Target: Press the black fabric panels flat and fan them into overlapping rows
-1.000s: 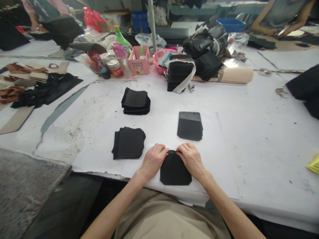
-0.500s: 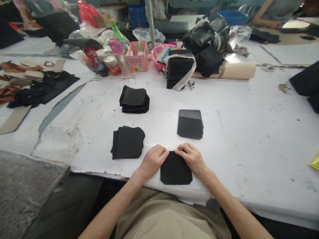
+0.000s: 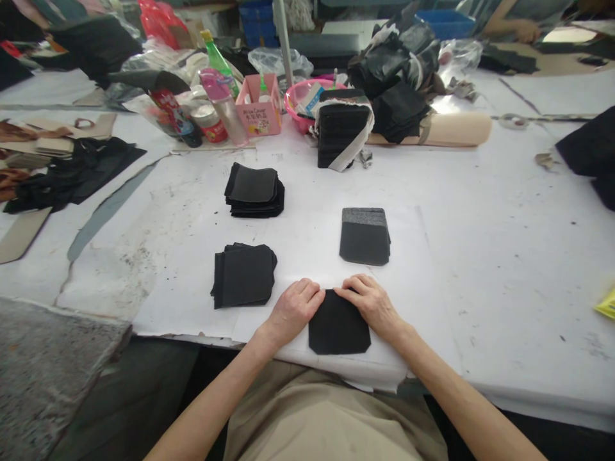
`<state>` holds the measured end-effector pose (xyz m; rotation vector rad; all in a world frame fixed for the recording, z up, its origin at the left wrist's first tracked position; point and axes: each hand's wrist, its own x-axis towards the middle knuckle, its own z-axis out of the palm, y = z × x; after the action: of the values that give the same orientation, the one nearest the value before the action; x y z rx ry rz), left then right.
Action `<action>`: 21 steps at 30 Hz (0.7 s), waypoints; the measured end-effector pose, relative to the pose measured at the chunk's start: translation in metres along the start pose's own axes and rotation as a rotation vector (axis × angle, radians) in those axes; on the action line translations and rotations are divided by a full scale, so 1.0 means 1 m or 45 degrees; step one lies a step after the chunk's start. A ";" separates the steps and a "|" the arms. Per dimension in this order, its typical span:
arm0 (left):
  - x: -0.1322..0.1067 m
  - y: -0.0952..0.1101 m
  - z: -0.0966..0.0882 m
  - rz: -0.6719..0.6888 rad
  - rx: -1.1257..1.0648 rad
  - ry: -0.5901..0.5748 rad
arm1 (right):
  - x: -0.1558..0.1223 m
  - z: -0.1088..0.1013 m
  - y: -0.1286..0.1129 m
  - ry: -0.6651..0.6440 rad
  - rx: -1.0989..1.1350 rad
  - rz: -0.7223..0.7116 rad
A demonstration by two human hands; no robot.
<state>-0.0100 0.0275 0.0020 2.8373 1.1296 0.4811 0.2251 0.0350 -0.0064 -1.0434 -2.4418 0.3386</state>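
A single black pocket-shaped fabric piece lies flat on the white paper near the table's front edge. My left hand rests on its upper left corner, fingers curled and pressing the top edge. My right hand presses the upper right corner, fingers bent onto the same edge. Just left of my hands sits a loose pile of black pieces. Beyond my right hand is a neat black stack with a grey top band. Farther back lies another black stack.
A tall tied bundle of black pieces, a beige roll, a pink box, a pink basin, bottles and cans crowd the back. Black cloth lies at the far left and far right. Another person's arm shows at the top right.
My hands have slid slightly along the top edge of the black piece, which now lies flatter. The view has shifted a little; nothing else moved.
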 end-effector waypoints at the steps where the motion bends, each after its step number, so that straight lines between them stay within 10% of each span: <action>1: 0.000 0.000 0.000 0.004 0.006 -0.004 | 0.000 0.000 0.000 0.000 -0.006 -0.002; 21: 0.003 0.001 -0.005 0.059 0.150 -0.095 | 0.001 -0.009 0.005 -0.079 -0.093 -0.118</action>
<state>-0.0088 0.0282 0.0075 2.9597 1.1170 0.3177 0.2321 0.0393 -0.0005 -0.9587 -2.5655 0.2561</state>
